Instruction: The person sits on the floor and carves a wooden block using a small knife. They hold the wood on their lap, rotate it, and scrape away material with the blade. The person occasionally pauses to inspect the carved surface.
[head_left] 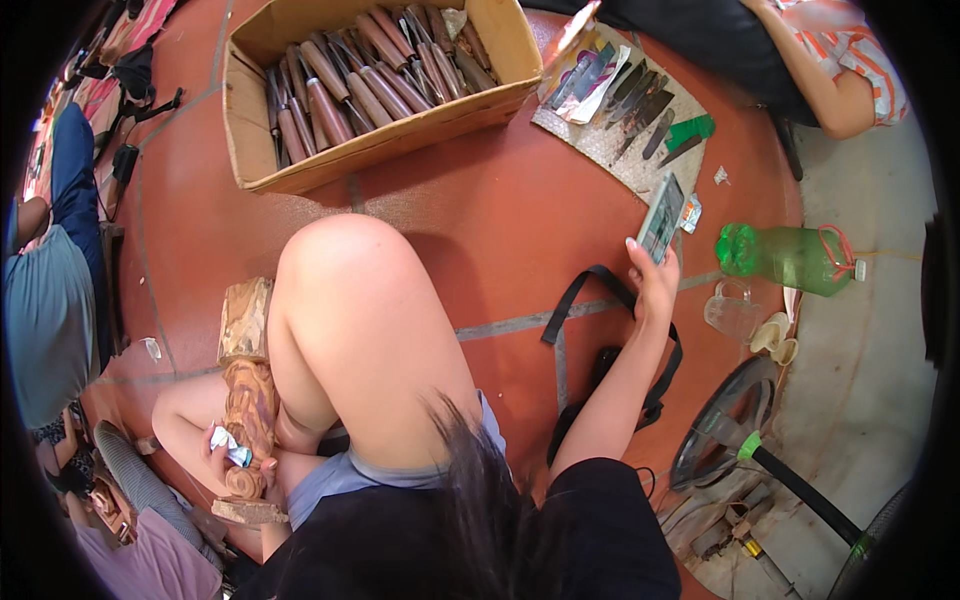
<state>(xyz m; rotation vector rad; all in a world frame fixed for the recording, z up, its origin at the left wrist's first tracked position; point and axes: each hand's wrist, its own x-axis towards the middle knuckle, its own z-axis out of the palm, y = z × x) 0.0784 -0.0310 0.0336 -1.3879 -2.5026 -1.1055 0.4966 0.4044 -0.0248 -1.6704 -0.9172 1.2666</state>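
Note:
My right hand (655, 280) is raised at the right, its fingers closed around a smartphone (663, 215) with a lit screen. Low at the left, my left hand (270, 480) wraps round a carved wooden piece (250, 400), the thumb on one side and fingertips on the other. That carving stands beside my bent leg, with a rough block at its upper end and a flat base at its lower end. A small white and teal thing (230, 447) sits at the left fingertips against the wood; I cannot make out its kind.
A cardboard box (390, 130) of wooden-handled carving tools stands ahead. Right of it, several blades lie on a pale mat (580, 135). A green bottle (800, 258), a clear jug (733, 312), a black strap (570, 305) and a fan (725, 425) are at the right. Other people sit at both sides.

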